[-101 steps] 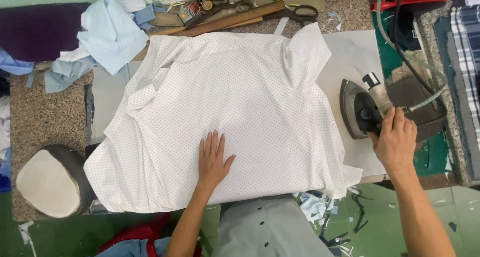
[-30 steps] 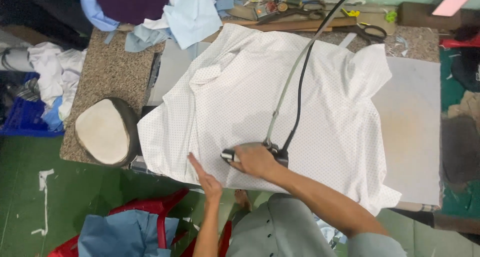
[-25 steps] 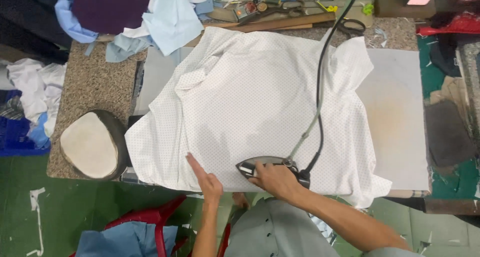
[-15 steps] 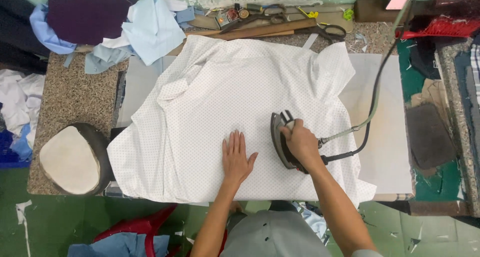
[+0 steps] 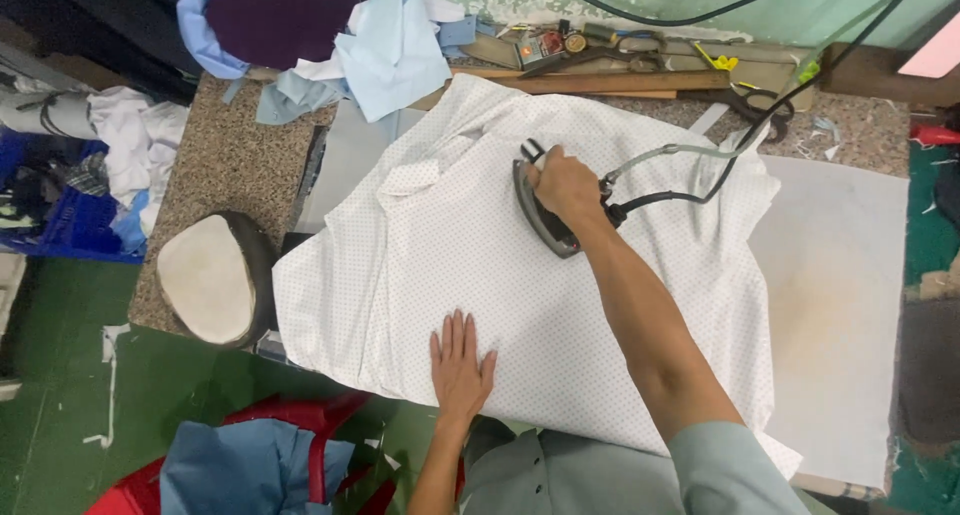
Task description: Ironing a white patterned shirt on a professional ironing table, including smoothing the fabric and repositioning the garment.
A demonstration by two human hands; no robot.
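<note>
1. The right hand (image 5: 565, 183) is closed around the handle of one iron (image 5: 540, 210), set on the upper middle of the shirt.
2. The left hand (image 5: 460, 367) lies flat with fingers spread, pinning the near hem.
3. One white dotted shirt (image 5: 440, 265) covers the worktop (image 5: 840, 305); keeping it taut should avoid pressed-in creases.
4. One padded pressing form (image 5: 212, 277) sits left; one pair of scissors (image 5: 750, 105) lies at the back.

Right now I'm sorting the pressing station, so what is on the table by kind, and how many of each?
White dotted shirt: 1
Iron, gripped by the right hand: 1
Oval pressing pad: 1
Scissors: 1
Wooden ruler: 1
Total: 5
The left hand lies flat on the shirt. The heaped light blue cloths are not counted.
</note>
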